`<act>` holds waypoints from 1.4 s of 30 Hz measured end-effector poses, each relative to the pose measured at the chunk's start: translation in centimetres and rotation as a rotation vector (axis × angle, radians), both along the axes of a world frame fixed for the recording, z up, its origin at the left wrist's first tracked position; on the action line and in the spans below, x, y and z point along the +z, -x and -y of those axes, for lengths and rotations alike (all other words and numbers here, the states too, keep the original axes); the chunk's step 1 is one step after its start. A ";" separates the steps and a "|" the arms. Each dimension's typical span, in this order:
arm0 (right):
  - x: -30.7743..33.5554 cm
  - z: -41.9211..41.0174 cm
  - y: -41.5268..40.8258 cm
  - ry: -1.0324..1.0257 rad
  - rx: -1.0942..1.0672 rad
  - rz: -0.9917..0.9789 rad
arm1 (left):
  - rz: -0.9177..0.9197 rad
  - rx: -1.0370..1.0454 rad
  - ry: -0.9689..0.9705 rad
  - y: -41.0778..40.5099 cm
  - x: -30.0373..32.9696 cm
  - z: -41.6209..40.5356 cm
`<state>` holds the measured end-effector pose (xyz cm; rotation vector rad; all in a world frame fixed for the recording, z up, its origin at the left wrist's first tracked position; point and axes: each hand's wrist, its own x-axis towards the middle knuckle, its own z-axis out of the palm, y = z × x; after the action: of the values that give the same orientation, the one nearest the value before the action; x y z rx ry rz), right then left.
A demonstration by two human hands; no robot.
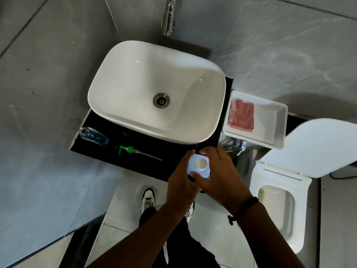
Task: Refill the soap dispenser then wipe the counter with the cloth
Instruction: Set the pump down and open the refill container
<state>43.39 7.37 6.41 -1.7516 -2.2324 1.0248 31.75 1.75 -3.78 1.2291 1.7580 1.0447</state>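
The person's 2 bare arms are reaching out from the bottom, and both hands are meeting at the front edge of the black counter (173,151). The left hand (180,182) is wrapping around the left side of the soap dispenser (200,165), and the right hand (216,171) is gripping its right side, with a black band sitting on that wrist. The dispenser is a pale blue-white bottle standing up, and its round hole on top is showing open. Its green pump (129,149) is lying flat on the counter to the left, well apart from it, with its thin tube pointing right. Farther left, a clear bottle (93,135) with blue liquid inside is lying on its side. The white sink (154,89) is sitting behind all of this, with a shiny tap (169,16) above it. To the right, the red checked cloth (241,115) is lying in a white tray (274,122), beside an open toilet (280,202).
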 end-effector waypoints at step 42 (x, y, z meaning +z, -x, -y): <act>0.3 0.0 0.5 -0.014 0.016 0.010 | -0.081 -0.042 -0.031 0.2 0.2 0.1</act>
<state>42.91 7.34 6.67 -1.7401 -2.2573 1.0035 31.55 1.69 -3.56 1.3391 1.7750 1.0138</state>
